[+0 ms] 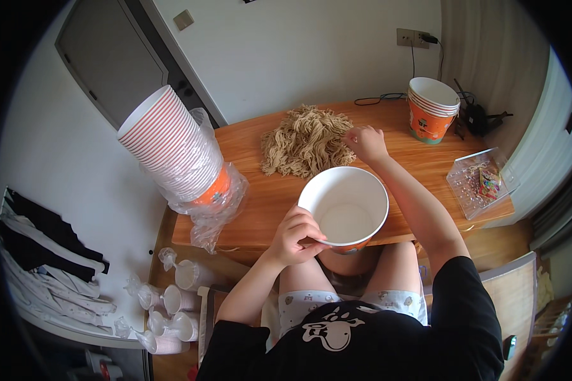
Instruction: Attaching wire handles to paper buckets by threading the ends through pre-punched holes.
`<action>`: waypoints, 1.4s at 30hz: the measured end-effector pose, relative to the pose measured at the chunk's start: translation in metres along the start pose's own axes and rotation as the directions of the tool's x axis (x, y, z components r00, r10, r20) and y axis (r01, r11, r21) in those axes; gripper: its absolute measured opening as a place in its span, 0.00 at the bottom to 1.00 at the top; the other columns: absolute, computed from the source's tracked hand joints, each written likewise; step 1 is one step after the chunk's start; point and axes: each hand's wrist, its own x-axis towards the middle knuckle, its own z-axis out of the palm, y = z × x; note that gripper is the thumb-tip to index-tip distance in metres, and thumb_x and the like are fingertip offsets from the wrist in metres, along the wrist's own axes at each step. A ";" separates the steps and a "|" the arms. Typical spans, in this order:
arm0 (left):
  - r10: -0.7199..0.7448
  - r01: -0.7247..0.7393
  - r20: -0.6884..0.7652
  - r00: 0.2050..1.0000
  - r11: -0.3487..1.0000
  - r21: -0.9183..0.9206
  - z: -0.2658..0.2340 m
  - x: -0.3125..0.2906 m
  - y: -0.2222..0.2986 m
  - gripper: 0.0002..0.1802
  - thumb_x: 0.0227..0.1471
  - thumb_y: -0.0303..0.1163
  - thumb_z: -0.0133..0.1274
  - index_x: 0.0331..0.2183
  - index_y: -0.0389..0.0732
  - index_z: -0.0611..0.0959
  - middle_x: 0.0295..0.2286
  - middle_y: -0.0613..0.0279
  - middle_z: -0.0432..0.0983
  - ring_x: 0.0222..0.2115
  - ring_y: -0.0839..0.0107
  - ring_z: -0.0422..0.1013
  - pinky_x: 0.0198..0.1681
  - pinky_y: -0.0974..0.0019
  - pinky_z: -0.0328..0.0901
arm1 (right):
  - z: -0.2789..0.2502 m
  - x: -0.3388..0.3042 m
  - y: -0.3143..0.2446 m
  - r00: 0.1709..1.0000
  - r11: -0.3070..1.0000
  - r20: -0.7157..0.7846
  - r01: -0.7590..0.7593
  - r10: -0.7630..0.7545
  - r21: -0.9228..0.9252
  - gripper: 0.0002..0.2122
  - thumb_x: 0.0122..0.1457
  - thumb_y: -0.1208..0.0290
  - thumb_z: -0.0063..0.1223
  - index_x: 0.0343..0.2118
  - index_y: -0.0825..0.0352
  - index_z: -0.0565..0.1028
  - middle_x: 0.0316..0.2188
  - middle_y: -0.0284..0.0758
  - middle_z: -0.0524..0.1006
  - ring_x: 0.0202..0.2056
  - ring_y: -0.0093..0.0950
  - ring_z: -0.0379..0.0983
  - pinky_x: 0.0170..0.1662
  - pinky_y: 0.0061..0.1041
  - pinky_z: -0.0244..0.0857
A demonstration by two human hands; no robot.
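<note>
A white-lined paper bucket with an orange outside is tilted at the table's front edge, its wide mouth facing up toward me. My left hand grips its near-left rim, thumb and fingers on either side of the wall. Beyond the bucket lies a loose heap of tan cord. My right hand reaches over to the heap's right edge, its fingers closed in a pinch on the cord there. How many strands are between the fingertips cannot be made out.
A tall stack of paper buckets in clear plastic leans at the table's left. Several nested orange buckets stand at the back right, near black cables. A clear tray with small bits and a colourful packet sits at the right edge. Bagged cups are on the floor.
</note>
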 end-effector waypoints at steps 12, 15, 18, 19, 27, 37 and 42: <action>0.009 0.022 -0.122 0.993 0.968 0.251 0.012 -0.015 0.003 0.32 0.33 0.49 0.76 0.41 0.47 0.83 0.52 0.57 0.67 0.51 0.57 0.64 0.51 0.54 0.66 | 0.010 0.000 -0.001 0.997 0.990 0.065 -0.046 0.037 0.136 0.10 0.54 0.55 0.63 0.30 0.55 0.85 0.28 0.28 0.82 0.42 0.33 0.73 0.48 0.41 0.59; -0.087 0.115 -0.220 0.972 0.986 0.119 0.034 -0.027 -0.008 0.55 0.33 0.56 0.74 0.59 0.44 0.69 0.62 0.49 0.49 0.62 0.50 0.54 0.60 0.48 0.61 | 0.005 -0.009 0.007 0.998 0.993 0.048 -0.032 0.027 0.110 0.10 0.55 0.56 0.62 0.31 0.56 0.85 0.29 0.29 0.82 0.41 0.33 0.74 0.48 0.41 0.58; -0.103 0.133 -0.263 0.959 0.986 0.099 0.048 -0.034 -0.001 0.73 0.34 0.58 0.73 0.67 0.42 0.45 0.66 0.44 0.37 0.66 0.46 0.49 0.65 0.44 0.57 | -0.015 -0.011 -0.010 0.993 0.994 0.116 -0.005 -0.008 0.110 0.10 0.58 0.57 0.59 0.33 0.56 0.84 0.30 0.33 0.82 0.40 0.33 0.74 0.49 0.36 0.60; -0.173 0.163 -0.271 0.947 0.985 -0.060 0.054 -0.034 -0.002 0.76 0.35 0.57 0.73 0.67 0.44 0.38 0.67 0.43 0.35 0.66 0.46 0.49 0.64 0.43 0.57 | -0.022 -0.012 -0.008 0.993 0.994 0.117 -0.010 -0.002 0.107 0.10 0.58 0.57 0.59 0.33 0.56 0.84 0.30 0.33 0.82 0.40 0.33 0.74 0.49 0.36 0.60; -0.335 0.230 -0.270 0.903 0.906 -0.355 0.079 -0.035 -0.003 0.77 0.42 0.50 0.73 0.67 0.48 0.26 0.64 0.38 0.47 0.62 0.46 0.58 0.62 0.43 0.60 | -0.137 -0.073 -0.013 0.970 0.458 0.117 -0.205 0.213 0.865 0.07 0.67 0.67 0.44 0.36 0.61 0.74 0.36 0.28 0.79 0.44 0.20 0.73 0.52 0.25 0.59; -0.441 0.390 -0.358 0.823 0.897 -0.208 0.155 -0.036 0.036 0.76 0.42 0.58 0.70 0.67 0.36 0.31 0.65 0.34 0.33 0.67 0.40 0.38 0.66 0.40 0.45 | -0.250 -0.226 -0.065 0.900 0.386 -0.398 0.435 -0.176 0.813 0.09 0.64 0.70 0.53 0.29 0.63 0.66 0.15 0.30 0.72 0.17 0.27 0.66 0.28 0.28 0.57; -0.063 0.049 -0.331 0.942 0.997 -0.052 0.148 -0.052 0.058 0.55 0.54 0.59 0.58 0.67 0.40 0.49 0.65 0.37 0.45 0.67 0.44 0.43 0.67 0.42 0.38 | -0.245 -0.259 -0.064 0.884 0.574 0.232 0.049 -0.405 0.817 0.06 0.58 0.73 0.62 0.29 0.64 0.75 0.22 0.32 0.79 0.21 0.33 0.75 0.28 0.33 0.65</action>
